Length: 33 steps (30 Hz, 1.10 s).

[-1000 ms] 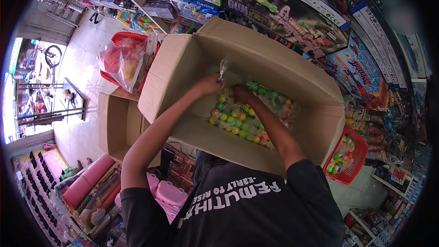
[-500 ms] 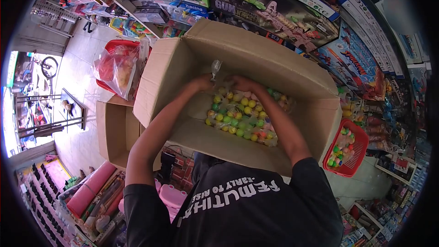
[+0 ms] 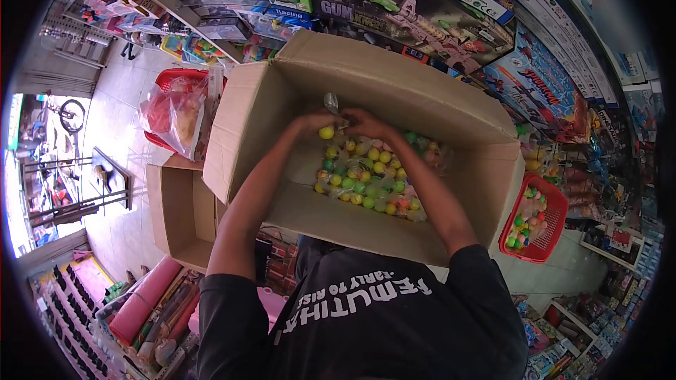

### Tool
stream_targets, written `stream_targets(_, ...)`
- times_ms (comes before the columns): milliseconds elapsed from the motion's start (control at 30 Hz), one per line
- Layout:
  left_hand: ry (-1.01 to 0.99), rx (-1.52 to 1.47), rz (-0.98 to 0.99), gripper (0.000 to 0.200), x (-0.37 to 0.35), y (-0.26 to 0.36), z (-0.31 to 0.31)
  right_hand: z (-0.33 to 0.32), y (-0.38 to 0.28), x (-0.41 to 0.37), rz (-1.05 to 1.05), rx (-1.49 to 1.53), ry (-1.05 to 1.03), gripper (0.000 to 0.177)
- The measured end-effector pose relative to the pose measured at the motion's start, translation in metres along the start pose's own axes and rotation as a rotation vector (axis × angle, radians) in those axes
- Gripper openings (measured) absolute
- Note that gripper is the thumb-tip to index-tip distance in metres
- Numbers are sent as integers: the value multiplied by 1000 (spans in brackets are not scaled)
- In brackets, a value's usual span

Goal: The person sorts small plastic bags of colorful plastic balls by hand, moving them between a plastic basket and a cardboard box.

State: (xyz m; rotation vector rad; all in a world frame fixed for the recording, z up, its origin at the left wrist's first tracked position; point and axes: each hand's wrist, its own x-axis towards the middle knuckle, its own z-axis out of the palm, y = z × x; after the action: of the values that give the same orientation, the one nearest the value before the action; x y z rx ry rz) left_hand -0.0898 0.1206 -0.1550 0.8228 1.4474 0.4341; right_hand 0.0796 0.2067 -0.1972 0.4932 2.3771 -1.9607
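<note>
Inside a large open cardboard box, both hands meet near the far left wall. My left hand is closed on a clear plastic bag, its twisted end sticking up. A yellow ball shows just below the left fingers. My right hand has its fingers pinched at the same bag, beside the left fingertips; the exact grip is partly hidden. Under the hands, the box floor holds several clear bags of small yellow, green and orange balls.
A red basket with more bagged balls stands right of the box. To the left are a smaller open carton and a red basket with plastic bags. Boxed toys line the shelf behind.
The yellow ball now shows beneath my left hand, which has come up slightly with the bag. My right hand has moved a little closer to the bag. The view has shifted slightly.
</note>
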Motion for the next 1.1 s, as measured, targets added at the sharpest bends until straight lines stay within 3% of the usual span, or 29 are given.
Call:
stream_targets(100,-119,-110,138,55,24,-29,-6,8,22,1,-17,65,75,49)
stream_targets(167,-9,186,140,59,47,-50,-16,16,49,4,-89,177,215,47)
stream_targets(200,-12,183,142,59,43,-43,-15,18,47,2,-84,175,215,47)
stream_targets(300,-77,293,166,62,34,-25,-16,24,36,-6,48,82,313,41)
stream_targets(367,-74,341,207,64,43,-32,-13,27,34,-8,143,-185,360,36)
stream_targets(500,-124,477,265,66,65,-50,-9,40,50,-13,69,-322,528,31)
stream_targets(567,6,510,270,66,86,-70,0,43,46,-12,79,-515,610,29)
stream_targets(700,49,565,201,70,86,-71,14,50,78,-7,69,-588,536,34)
stream_targets(767,11,684,78,65,108,-97,18,54,66,-12,294,-532,433,33)
stream_targets(900,-98,722,76,54,94,-90,18,58,68,-17,180,-590,431,29)
stream_targets(1000,-164,764,130,53,95,-88,18,61,71,-15,169,-632,439,36)
stream_targets(1100,-101,1019,-8,53,95,-93,26,71,70,-18,336,-775,264,39)
